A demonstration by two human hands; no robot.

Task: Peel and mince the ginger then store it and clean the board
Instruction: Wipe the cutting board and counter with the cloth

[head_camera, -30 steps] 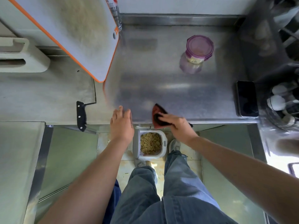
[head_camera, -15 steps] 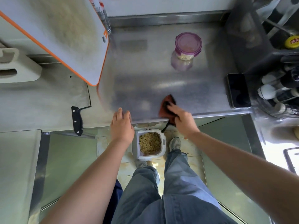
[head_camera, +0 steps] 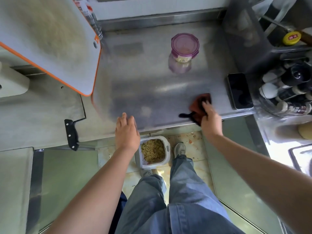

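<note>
Wiping rightward, you are sliding the cloth [head_camera: 200,105], gripped in your right hand [head_camera: 210,119], along the counter [head_camera: 152,92] toward the phone [head_camera: 239,91], left hand [head_camera: 126,130] lying flat and empty, with the lidded jar [head_camera: 184,47] of ginger [head_camera: 182,59] standing behind and the board [head_camera: 50,39] propped left, so cleanup is likely nearing its end.

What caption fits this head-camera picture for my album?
Right hand holds a red cloth on the steel counter; left hand open at its edge; lidded purple container behind.

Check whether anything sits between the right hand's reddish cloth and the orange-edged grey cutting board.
Nothing visible does. Bare steel counter lies between the reddish cloth the right hand grips and the orange-edged grey cutting board. The purple-lidded container stands farther back; the left hand rests nearer the front edge.
</note>
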